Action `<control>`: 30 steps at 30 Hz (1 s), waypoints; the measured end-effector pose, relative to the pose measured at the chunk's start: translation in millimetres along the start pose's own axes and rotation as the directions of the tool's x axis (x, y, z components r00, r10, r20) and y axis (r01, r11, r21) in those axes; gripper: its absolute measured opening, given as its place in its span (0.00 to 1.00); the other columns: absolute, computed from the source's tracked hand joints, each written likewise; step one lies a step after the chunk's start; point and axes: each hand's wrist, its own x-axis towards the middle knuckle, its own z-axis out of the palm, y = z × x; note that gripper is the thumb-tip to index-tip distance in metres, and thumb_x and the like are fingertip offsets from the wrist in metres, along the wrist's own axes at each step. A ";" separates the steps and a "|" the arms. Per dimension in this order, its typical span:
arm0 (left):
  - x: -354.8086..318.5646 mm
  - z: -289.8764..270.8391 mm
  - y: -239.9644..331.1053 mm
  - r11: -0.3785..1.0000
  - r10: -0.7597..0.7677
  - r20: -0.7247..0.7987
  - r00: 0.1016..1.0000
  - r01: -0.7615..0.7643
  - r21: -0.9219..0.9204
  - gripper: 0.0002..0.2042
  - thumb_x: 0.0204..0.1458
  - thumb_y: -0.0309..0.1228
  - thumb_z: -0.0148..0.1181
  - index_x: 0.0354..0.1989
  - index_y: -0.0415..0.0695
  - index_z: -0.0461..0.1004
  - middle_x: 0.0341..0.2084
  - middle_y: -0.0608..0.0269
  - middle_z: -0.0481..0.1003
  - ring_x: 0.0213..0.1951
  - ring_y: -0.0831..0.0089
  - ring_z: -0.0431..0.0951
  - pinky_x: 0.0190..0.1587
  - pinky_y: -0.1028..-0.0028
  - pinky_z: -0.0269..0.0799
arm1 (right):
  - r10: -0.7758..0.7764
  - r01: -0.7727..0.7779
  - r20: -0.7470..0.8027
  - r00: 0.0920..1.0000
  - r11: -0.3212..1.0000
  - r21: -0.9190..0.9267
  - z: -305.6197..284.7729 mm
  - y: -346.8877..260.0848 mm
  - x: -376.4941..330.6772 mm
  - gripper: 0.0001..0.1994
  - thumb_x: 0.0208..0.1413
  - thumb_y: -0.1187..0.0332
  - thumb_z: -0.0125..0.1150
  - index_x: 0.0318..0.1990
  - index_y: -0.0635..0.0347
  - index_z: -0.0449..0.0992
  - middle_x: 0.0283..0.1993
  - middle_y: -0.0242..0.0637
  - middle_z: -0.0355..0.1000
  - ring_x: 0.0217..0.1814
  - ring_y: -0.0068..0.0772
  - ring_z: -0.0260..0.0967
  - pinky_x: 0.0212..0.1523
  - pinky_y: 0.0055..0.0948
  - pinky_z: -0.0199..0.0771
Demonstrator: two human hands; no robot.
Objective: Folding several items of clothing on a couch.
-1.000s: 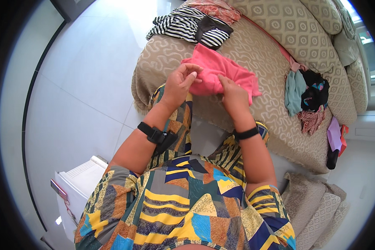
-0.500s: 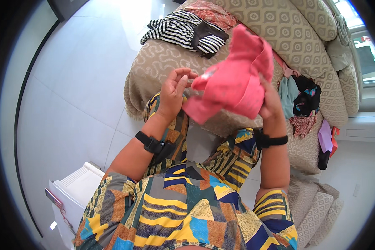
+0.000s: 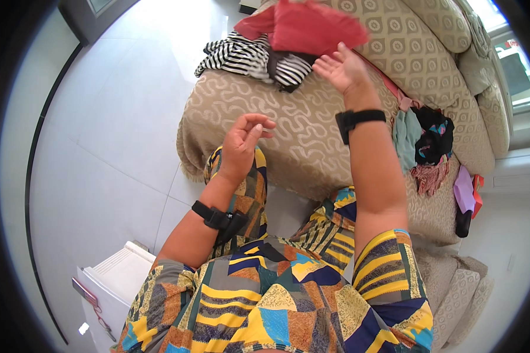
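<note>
A pinkish-red garment (image 3: pixel 315 29) is spread in the air or on top of the pile at the far side of the sofa seat; its edges are blurred. My right hand (image 3: pixel 343 72) reaches out just below it, palm up and fingers spread, holding nothing. Under the garment lie a black-and-white striped garment (image 3: pixel 232 59) and a dark piece of cloth beside it. My left hand (image 3: pixel 244 141) hovers over my left knee at the near edge of the seat, fingers loosely bent and apart from the thumb, with nothing in it.
The patterned beige sofa (image 3: pixel 265 112) runs ahead and to the right. On its right part lie a pale green cloth (image 3: pixel 405 138), a black garment (image 3: pixel 433 138) and a reddish patterned cloth (image 3: pixel 430 176). A purple piece (image 3: pixel 463 191) hangs near its edge. A white cabinet (image 3: pixel 121 276) stands at lower left.
The pinkish-red garment has left my right hand and moved away to the far pile. My right arm has stretched forward and its hand has opened. My left hand has barely moved.
</note>
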 end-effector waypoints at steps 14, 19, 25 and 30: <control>6.1 -1.7 -15.5 0.996 -0.027 0.070 0.997 0.021 0.085 0.08 0.62 0.23 0.46 0.44 0.37 0.71 0.36 0.57 0.76 0.40 0.71 0.77 0.47 0.73 0.72 | -0.769 -0.430 -0.064 0.636 -0.284 -0.857 -294.8 1.7 -133.5 0.25 0.52 0.60 0.63 0.58 0.55 0.68 0.69 0.49 0.53 0.72 0.55 0.47 0.66 0.54 0.50; 8.7 -6.0 -18.4 0.992 -0.047 0.115 0.992 0.033 0.122 0.08 0.62 0.23 0.46 0.44 0.37 0.71 0.36 0.58 0.76 0.41 0.70 0.77 0.47 0.73 0.73 | -0.721 -0.606 -0.327 0.611 -0.159 -0.780 -346.6 -6.4 -174.8 0.31 0.52 0.58 0.63 0.65 0.47 0.61 0.74 0.46 0.40 0.74 0.63 0.37 0.66 0.65 0.42; 12.3 -2.9 -20.6 0.986 -0.060 0.112 0.992 0.042 0.161 0.07 0.62 0.22 0.46 0.44 0.37 0.71 0.36 0.58 0.76 0.41 0.70 0.77 0.47 0.73 0.73 | -0.573 -0.518 -0.448 0.686 0.048 -0.854 -397.6 19.7 -172.4 0.28 0.57 0.53 0.55 0.65 0.45 0.61 0.73 0.40 0.47 0.73 0.60 0.40 0.66 0.63 0.42; 13.2 -4.4 -20.4 0.982 -0.074 0.103 0.992 0.054 0.180 0.07 0.62 0.22 0.46 0.44 0.37 0.70 0.36 0.58 0.76 0.41 0.70 0.77 0.47 0.73 0.73 | -0.665 -0.516 -0.366 0.651 -0.034 -0.856 -395.4 31.4 -171.0 0.28 0.56 0.52 0.54 0.64 0.48 0.63 0.70 0.46 0.52 0.70 0.60 0.47 0.66 0.57 0.47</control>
